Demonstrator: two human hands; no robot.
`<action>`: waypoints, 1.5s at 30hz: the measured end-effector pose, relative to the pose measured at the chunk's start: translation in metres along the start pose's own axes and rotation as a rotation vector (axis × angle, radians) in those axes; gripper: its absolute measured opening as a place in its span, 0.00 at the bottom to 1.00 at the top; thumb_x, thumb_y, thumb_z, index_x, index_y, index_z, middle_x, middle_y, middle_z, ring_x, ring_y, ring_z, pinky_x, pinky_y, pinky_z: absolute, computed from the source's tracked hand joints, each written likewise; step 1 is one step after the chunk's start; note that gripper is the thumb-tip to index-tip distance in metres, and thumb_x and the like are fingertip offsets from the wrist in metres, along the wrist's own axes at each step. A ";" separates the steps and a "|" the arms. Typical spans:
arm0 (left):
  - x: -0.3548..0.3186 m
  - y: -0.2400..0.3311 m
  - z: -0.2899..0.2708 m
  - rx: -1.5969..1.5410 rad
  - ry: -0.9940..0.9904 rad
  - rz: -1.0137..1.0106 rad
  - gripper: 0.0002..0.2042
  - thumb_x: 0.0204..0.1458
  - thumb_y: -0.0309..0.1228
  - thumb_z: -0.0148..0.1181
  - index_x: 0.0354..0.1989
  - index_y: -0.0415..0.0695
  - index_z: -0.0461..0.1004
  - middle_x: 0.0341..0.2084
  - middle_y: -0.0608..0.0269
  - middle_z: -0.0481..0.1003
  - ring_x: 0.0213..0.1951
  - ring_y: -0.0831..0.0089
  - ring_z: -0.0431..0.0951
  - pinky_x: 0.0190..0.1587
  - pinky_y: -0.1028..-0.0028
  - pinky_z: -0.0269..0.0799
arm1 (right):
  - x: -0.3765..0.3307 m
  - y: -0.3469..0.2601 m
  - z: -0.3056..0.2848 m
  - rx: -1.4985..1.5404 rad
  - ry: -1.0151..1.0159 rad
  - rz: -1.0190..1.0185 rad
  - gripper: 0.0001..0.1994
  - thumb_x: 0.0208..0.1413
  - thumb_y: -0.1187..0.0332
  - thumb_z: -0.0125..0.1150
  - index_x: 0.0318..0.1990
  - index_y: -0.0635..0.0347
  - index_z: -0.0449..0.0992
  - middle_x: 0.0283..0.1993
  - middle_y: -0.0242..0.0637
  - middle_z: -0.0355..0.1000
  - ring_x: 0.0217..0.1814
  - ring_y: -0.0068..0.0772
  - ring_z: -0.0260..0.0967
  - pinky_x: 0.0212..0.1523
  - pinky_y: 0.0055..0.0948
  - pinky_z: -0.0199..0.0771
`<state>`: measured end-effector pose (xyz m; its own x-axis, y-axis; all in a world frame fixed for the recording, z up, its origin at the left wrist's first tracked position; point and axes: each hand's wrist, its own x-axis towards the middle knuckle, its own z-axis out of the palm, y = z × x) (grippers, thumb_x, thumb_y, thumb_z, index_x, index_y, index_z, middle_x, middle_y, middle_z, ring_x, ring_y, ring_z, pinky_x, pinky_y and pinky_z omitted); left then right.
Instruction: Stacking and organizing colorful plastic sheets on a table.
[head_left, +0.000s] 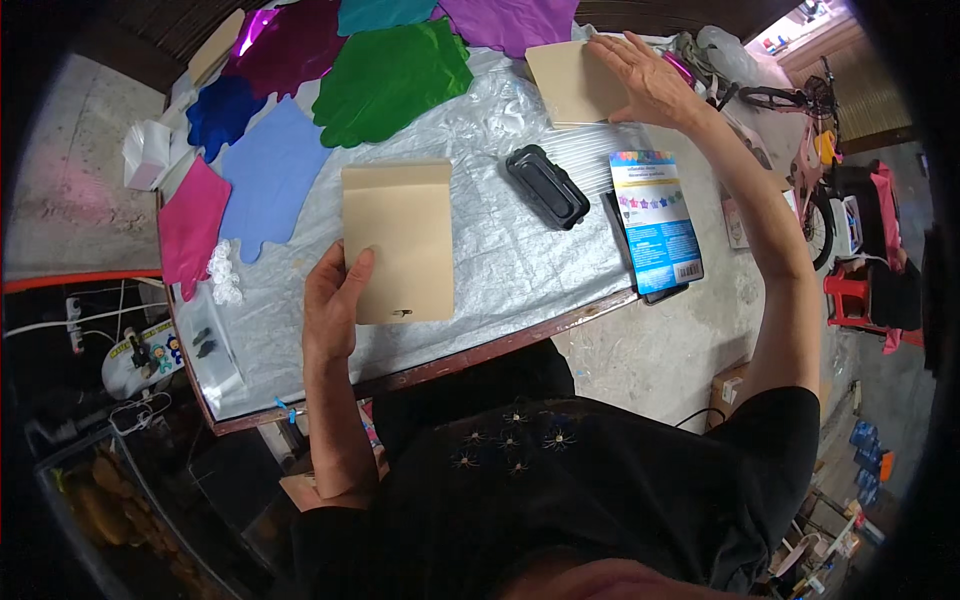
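My left hand (335, 300) grips a tan cardboard piece (405, 230) by its left edge, thumb on top; the card has a folded flap at its far end and a small dark slot at its near end. At the far right of the table, my right hand (648, 82) lies on a second tan cardboard piece (570, 85), its fingers stretched out and thumb apart. Between the cards rests a black oblong case (548, 187). A printed blue-and-white package (655, 220) lies right of it, over a dark object mostly hidden beneath.
Flat coloured foil shapes, among them green (395, 82), light blue (268, 175) and pink (195, 225), cover the table's far left. A silvery sheet (500, 270) covers the tabletop. A tissue pack (148, 155) sits at the left edge; a bicycle (820, 190) stands beyond the right.
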<state>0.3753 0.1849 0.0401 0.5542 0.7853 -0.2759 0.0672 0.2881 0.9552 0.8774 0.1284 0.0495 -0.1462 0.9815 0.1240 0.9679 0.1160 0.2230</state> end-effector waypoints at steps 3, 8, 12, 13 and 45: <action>0.000 0.000 0.003 -0.014 0.021 0.007 0.16 0.63 0.34 0.59 0.52 0.35 0.74 0.42 0.63 0.79 0.43 0.79 0.77 0.48 0.77 0.71 | -0.001 0.002 0.002 -0.004 0.015 -0.011 0.58 0.32 0.59 0.83 0.72 0.60 0.52 0.74 0.47 0.55 0.76 0.45 0.53 0.80 0.44 0.41; 0.001 -0.003 0.000 0.007 0.015 0.016 0.15 0.64 0.34 0.58 0.52 0.35 0.74 0.43 0.63 0.79 0.43 0.79 0.77 0.48 0.77 0.71 | -0.001 -0.002 -0.002 -0.005 0.019 -0.015 0.60 0.32 0.60 0.82 0.74 0.60 0.48 0.74 0.48 0.54 0.76 0.45 0.51 0.80 0.44 0.40; 0.000 -0.004 0.000 -0.018 0.000 0.008 0.15 0.64 0.34 0.58 0.52 0.35 0.74 0.43 0.63 0.79 0.43 0.79 0.77 0.48 0.77 0.70 | 0.004 -0.005 -0.008 0.025 -0.090 0.022 0.61 0.34 0.60 0.81 0.74 0.61 0.45 0.74 0.48 0.52 0.77 0.46 0.49 0.80 0.44 0.40; 0.000 -0.004 0.000 -0.007 0.006 0.006 0.15 0.64 0.34 0.58 0.52 0.35 0.74 0.43 0.63 0.79 0.43 0.79 0.77 0.48 0.77 0.70 | 0.005 -0.005 -0.009 0.040 -0.142 0.039 0.61 0.34 0.61 0.81 0.75 0.61 0.44 0.74 0.49 0.52 0.77 0.47 0.48 0.80 0.44 0.40; 0.002 -0.015 -0.002 0.004 0.008 0.004 0.15 0.64 0.36 0.58 0.49 0.36 0.75 0.40 0.65 0.79 0.39 0.80 0.75 0.44 0.78 0.70 | 0.018 0.001 -0.007 0.076 0.056 -0.032 0.65 0.22 0.65 0.85 0.74 0.51 0.50 0.60 0.44 0.60 0.64 0.50 0.59 0.66 0.45 0.65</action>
<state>0.3739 0.1835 0.0253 0.5474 0.7911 -0.2731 0.0684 0.2829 0.9567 0.8748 0.1452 0.0588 -0.1864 0.9672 0.1728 0.9750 0.1604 0.1541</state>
